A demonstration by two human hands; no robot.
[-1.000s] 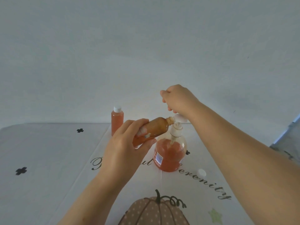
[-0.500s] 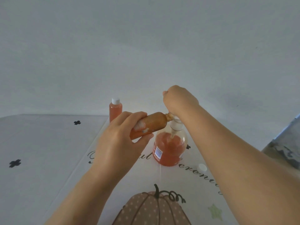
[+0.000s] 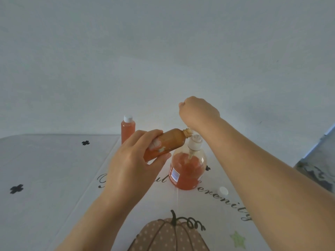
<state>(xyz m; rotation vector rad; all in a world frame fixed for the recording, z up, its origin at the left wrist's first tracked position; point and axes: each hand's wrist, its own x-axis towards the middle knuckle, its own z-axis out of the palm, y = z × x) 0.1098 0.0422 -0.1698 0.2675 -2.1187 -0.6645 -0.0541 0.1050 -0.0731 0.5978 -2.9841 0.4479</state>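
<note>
Grips with the left hand [image 3: 130, 167] the small amber bottle [image 3: 170, 142], tilted, open mouth just above the pump bottle [image 3: 186, 171]. Curls the right hand [image 3: 198, 112] over that pump — fingers hidden, grasp impossible to tell. Right of the pump bottle: loose white cap [image 3: 223, 190], cursive "erenity" on the tablecloth [image 3: 54, 169]; bottle label unreadable.

Clear glossy plastic pump bottle [image 3: 186, 169]; translucent matt plastic small bottle [image 3: 168, 143]; smooth printed tablecloth [image 3: 54, 169].

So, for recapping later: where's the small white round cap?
Head view: the white cap lies on the tablecloth, right of the round orange pump bottle, beside the right forearm.
</note>
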